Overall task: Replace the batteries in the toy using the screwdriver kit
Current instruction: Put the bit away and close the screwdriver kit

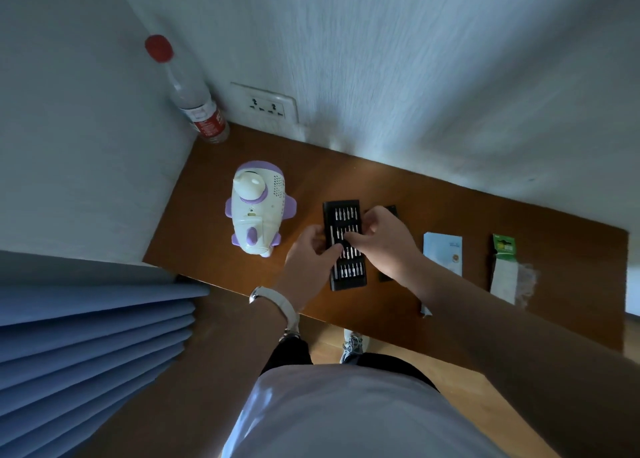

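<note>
My left hand (307, 251) grips the screwdriver kit (347, 273) near the table (460, 211) front edge; my right hand (385, 242) curls onto its bits (347, 213); I cannot tell whether it pinches one.

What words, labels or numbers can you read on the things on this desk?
Nothing here can be read.
Red label on the bottle: too blurred.
Print on the white booklet: too small.
Print on the green battery pack: too blurred.
No writing shows on the toy or the screwdriver kit.
</note>
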Tool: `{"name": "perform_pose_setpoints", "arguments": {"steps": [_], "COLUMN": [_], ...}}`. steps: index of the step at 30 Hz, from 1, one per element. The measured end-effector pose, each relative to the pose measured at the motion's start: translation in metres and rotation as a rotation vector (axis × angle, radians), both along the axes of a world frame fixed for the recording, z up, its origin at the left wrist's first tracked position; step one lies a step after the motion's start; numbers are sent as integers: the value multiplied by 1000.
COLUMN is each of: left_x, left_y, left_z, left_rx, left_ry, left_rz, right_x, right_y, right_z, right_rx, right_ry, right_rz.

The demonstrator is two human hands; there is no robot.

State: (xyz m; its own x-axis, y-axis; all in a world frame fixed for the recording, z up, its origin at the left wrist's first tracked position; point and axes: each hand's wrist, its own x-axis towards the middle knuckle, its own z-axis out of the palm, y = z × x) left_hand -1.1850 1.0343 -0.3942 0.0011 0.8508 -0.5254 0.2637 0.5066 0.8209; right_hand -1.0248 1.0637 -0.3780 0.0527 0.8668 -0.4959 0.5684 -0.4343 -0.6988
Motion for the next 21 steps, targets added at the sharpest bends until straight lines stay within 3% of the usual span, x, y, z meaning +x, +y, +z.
{"name": "perform_pose_setpoints", "arguments": {"steps": [8,15,21], "left_x": [-5,-15,-21], "left_y": [4,13,16], "left_z": [44,76,99], "left_rx": [-69,-40,-39], "left_ry": [-198,-298,-339], "left_rz": [138,129,102], "right_x": [19,39,25], "right_y": [-6,-14,-22], "right_z": [34,7,-16], "right_rx": [77,-3,-119], "right_ry": [181,-360,-515], "right_rz": [-41,28,58]}}
